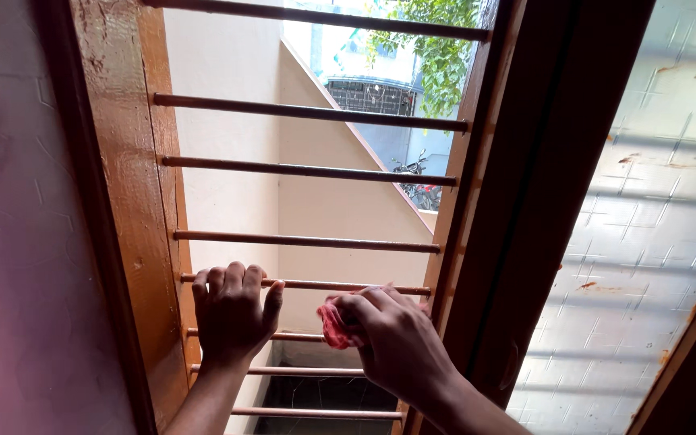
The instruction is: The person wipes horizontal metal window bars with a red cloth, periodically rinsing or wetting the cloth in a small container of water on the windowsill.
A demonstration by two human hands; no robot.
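1. Far left is a dull purple-grey painted wall (18,242), butting straight up against the orange-brown varnished wooden window frame (134,201). That frame post is my landmark for everything else.
2. Right of the post run thin horizontal brown metal grille bars (308,110), stacked top to bottom, with narrow slots of open air between them. Not much room to get a hand through.
3. Just right of the post, low down, the left hand (231,314) is curled over one of the lower bars, fingers hooked on top, thumb sticking out to the right. Clenched on the bar, basically.
4. A bit further right of the post, the right hand (392,338) is bunched around a small crumpled pinkish-red cloth (333,326), which pokes out on its left side, just beside the left thumb and right up by the same bar. Can't tell if the cloth actually touches the bar.
5. Well right of the post sits the dark brown wooden frame upright (525,201), then an opened shutter of patterned frosted glass (654,225) with rusty specks.
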